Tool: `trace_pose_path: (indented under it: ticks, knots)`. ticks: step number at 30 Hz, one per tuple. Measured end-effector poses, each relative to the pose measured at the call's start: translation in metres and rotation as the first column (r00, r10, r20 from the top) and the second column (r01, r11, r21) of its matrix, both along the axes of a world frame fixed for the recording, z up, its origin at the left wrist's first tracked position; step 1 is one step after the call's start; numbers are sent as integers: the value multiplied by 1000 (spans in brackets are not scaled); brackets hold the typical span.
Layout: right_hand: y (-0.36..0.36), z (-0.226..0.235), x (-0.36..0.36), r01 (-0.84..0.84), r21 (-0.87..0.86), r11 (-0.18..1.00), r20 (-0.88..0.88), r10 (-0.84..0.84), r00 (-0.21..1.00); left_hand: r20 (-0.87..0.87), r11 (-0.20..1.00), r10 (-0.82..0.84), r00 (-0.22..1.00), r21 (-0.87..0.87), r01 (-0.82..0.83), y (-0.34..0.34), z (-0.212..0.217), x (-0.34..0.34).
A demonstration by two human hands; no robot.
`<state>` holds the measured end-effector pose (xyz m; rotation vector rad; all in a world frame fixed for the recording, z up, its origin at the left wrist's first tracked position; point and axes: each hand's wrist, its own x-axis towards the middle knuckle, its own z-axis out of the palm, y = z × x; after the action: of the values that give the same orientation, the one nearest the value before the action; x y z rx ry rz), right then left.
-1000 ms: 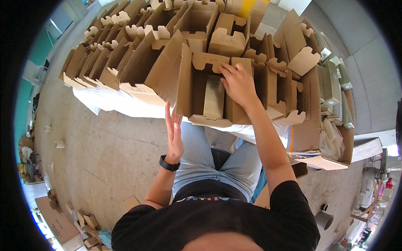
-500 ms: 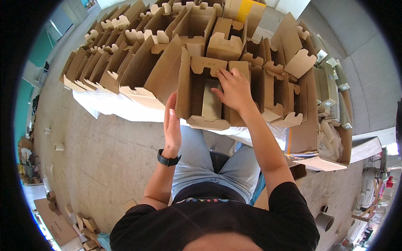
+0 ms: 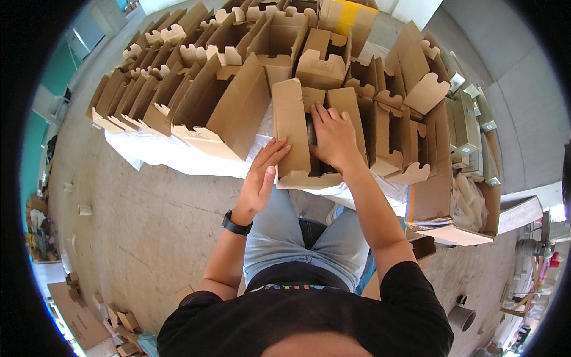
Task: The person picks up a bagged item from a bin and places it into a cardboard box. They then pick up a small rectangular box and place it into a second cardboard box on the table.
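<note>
At a rectangular cardboard box (image 3: 304,180), left fingers (image 3: 272,156) unclenched on smooth flap (image 3: 289,110), right fingers (image 3: 324,119), hold unclear

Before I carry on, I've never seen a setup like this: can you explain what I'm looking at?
There is no machine here: a person works with two bare hands. The view comes from a wide fisheye camera on their head, looking down, so straight edges bend near the rim.

In front, open brown cardboard boxes stand in rows, with white sheeting beneath. The left hand has its fingers against the left panel of the nearest box. The right hand reaches into that box; whether it grips anything is hidden. At right, a larger carton holds clear plastic bags.
</note>
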<state>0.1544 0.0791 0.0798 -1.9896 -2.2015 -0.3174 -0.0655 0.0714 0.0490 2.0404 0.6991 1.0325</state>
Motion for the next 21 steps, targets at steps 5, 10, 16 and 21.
trace_pose_path:
  ticks: [5,10,16,21]
  knots:
    - [-2,-5,-6,-54,40,998,-55,56,997,-35,995,93,995,-40,-94,2,-6,-4]
    - [-9,-1,-7,-47,76,996,-155,58,986,-5,995,91,996,-30,-91,4,-11,-6]
    - [-48,14,-12,-75,368,927,-465,254,848,3,990,137,991,-26,-137,1,-16,-2]
    - [-114,0,-47,-3,649,761,-554,475,684,119,983,184,976,-48,-180,-3,-34,-2]
